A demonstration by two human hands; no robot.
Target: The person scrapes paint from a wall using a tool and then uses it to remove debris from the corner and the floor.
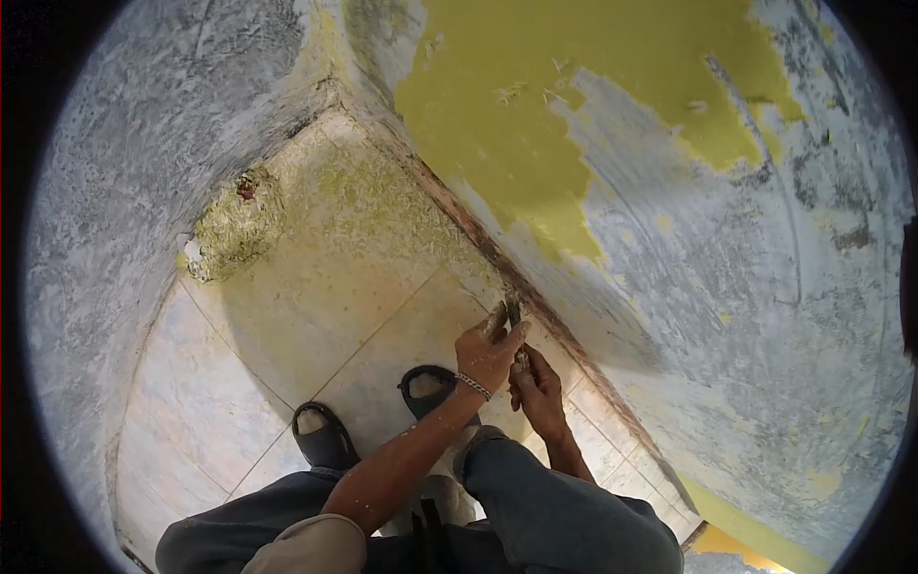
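Observation:
My right hand (540,392) is closed around the lower end of a narrow, dirty scraper (514,312), mostly covered by my fingers. Higher up, my left hand (486,354), with a chain bracelet at its wrist, is closed about the same tool near its dark blade. The tool points up toward the foot of the right-hand wall (688,258), close to the rough brown strip (488,244) where wall meets floor. Olive-yellow paint still covers part of that wall; elsewhere grey-white plaster shows. Pale flecks dot my hands and forearm.
Paint flakes are heaped in a pile (239,225) by the left grey wall (163,143). More flakes lie scattered over the tiled floor (335,287) toward the corner. My sandalled feet (325,435) stand on the tiles below my hands.

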